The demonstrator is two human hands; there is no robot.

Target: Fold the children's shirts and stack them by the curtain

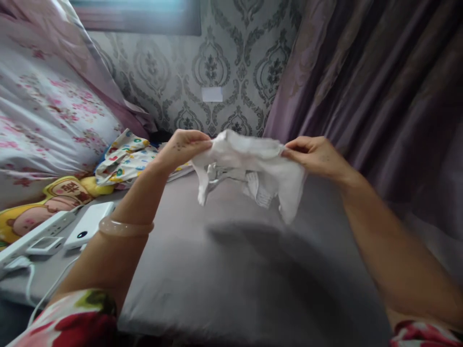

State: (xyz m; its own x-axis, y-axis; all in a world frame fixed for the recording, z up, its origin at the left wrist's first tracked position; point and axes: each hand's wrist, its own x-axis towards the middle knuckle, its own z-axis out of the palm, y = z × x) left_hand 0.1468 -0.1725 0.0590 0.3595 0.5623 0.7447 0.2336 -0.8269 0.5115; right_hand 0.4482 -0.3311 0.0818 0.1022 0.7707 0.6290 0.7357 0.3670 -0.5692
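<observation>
A small white garment [253, 168] hangs in the air above the grey bed sheet [235, 279], stretched between both hands. My left hand [183, 147] pinches its left edge, fingers closed on the cloth. My right hand [313, 154] grips the right edge the same way. Loose white ends dangle below the held edge. A pale bangle [125, 226] circles my left forearm.
At the left lie a floral quilt [47, 111], a colourful patterned cloth [125, 159], a yellow plush toy [43, 207], a white power bank [88, 224] and a power strip [32, 236]. A purple curtain [379, 96] hangs at the right, patterned wallpaper [213, 62] behind.
</observation>
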